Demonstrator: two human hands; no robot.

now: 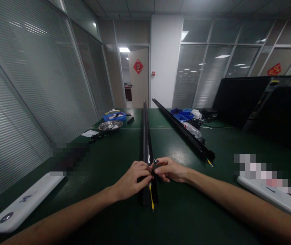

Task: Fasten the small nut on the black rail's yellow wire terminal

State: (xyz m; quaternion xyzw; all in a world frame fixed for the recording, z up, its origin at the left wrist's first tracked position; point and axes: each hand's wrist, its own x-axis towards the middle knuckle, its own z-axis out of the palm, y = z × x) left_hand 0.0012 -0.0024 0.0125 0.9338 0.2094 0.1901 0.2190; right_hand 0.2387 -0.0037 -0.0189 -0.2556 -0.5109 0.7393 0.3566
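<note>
A long black rail (146, 136) lies lengthwise before me, its near end under my hands. My right hand (169, 169) pinches a small open-ended wrench (155, 163), its jaw pointing up, over the rail. My left hand (135, 178) is closed at the rail's left side, thumb and fingertips meeting beside the wrench; what they hold is hidden. Just below my left fingertips, a short yellow wire (151, 197) with a ring terminal at its lower end hangs over the rail's near end.
A second black rail (183, 131) with a yellow wire lies to the right. Blue bins (180, 118) and a plastic bottle (192, 130) stand beyond it. At the back left are a metal bowl (110, 126) and blue tray (115, 116). Black panels (244, 102) stand right; white devices (24, 204) flank me.
</note>
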